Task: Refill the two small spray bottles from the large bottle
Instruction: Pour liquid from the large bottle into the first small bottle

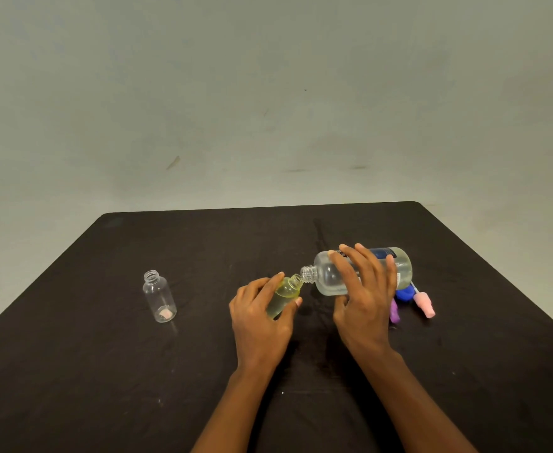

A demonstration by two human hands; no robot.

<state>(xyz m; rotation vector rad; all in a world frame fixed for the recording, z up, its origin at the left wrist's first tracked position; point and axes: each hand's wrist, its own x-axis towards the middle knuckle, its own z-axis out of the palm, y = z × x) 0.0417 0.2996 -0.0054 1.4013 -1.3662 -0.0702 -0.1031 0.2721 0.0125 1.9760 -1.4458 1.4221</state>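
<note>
My right hand (365, 294) grips the large clear bottle (330, 276) with a dark blue label, tipped on its side, open neck pointing left. Its mouth meets the open mouth of a small yellowish bottle (286, 294), which my left hand (262, 317) holds tilted toward it. That small bottle has liquid in it. A second small clear bottle (159, 297) stands upright and uncapped at the left of the table, apart from both hands.
A black table (105, 371) stands against a pale wall. Behind my right hand lie a blue cap (404, 294), a pink spray top (424, 305) and a purple spray top (395, 313).
</note>
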